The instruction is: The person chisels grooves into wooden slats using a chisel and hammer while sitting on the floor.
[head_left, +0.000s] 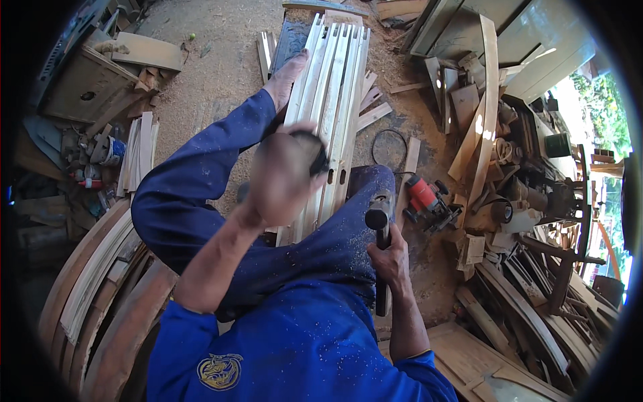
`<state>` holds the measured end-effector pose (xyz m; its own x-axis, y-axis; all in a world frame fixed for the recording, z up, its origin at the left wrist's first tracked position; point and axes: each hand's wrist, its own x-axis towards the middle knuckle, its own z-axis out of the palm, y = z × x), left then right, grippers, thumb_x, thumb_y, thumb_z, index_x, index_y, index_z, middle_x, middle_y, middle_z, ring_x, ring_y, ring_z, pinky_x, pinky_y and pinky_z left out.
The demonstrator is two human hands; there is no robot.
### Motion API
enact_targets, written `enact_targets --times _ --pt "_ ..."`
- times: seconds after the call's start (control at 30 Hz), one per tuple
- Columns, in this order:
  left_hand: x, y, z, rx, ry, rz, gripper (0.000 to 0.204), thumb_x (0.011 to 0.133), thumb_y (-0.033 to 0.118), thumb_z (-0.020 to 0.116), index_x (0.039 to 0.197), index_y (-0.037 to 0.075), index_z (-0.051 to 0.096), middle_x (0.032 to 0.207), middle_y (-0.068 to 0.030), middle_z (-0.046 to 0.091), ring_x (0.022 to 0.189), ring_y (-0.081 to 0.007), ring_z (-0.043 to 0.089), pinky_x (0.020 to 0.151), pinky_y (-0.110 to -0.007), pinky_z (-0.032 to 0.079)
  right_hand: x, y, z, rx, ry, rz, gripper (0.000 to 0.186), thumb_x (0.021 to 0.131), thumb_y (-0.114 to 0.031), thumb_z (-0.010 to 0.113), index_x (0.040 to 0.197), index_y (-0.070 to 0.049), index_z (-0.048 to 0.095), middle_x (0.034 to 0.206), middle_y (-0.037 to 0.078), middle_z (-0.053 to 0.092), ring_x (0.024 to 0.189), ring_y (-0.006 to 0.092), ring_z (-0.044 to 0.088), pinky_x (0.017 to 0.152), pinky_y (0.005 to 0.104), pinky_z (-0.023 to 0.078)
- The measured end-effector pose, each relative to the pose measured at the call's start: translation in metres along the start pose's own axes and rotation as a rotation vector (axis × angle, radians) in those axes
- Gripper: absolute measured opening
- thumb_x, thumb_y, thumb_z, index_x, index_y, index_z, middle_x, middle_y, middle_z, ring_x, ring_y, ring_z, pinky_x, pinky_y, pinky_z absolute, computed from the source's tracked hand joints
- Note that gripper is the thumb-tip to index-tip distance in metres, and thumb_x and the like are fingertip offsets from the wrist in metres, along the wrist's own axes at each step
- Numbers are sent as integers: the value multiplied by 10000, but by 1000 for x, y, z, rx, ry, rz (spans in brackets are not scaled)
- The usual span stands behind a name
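Note:
Several long pale wooden strips (333, 100) lie side by side before me, with notched far ends and slots (343, 175) cut in their faces. Over them my left hand (278, 177) is smeared by motion, its fingers curled around a dark rounded thing (309, 149) whose kind I cannot make out. My right hand (392, 258) is closed on the handle of a hammer (377, 220) with a dark head, held upright above my right thigh. My bare left foot (288, 77) rests against the left side of the strips.
A red and black power tool (425, 197) sits right of my knee, with a dark cord loop (388, 149) beyond it. Wood offcuts (479, 254) pile up on the right. Curved boards (100, 275) lean at left. Sawdust covers the floor (207, 40).

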<state>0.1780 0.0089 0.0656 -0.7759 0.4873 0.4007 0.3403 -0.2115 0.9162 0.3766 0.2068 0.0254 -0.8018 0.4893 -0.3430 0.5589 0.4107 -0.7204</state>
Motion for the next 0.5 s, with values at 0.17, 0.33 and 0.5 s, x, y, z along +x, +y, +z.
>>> enact_targets --times 0.17,0.33,0.5 --pt "51 -28 -17 133 88 -6 511 805 268 844 1188 8 628 1163 -109 665 896 -157 674 791 -297 583 -6 35 18 -77 -43 31 271 727 -131 681 944 -16 567 714 184 594 668 321 627 655 420 486" --pt "71 -50 -1 -196 209 -35 670 838 204 802 1399 -6 503 1463 -106 515 764 -64 643 592 -226 571 -4 45 26 -120 -108 36 290 734 -137 675 983 -19 584 787 216 639 724 375 641 707 434 500" --pt "74 -72 -2 -16 192 64 626 863 219 776 1380 22 484 1390 -91 508 777 -70 618 637 -235 548 5 36 26 -188 -162 25 324 747 -146 657 1028 -14 563 866 286 658 870 483 648 746 501 497"
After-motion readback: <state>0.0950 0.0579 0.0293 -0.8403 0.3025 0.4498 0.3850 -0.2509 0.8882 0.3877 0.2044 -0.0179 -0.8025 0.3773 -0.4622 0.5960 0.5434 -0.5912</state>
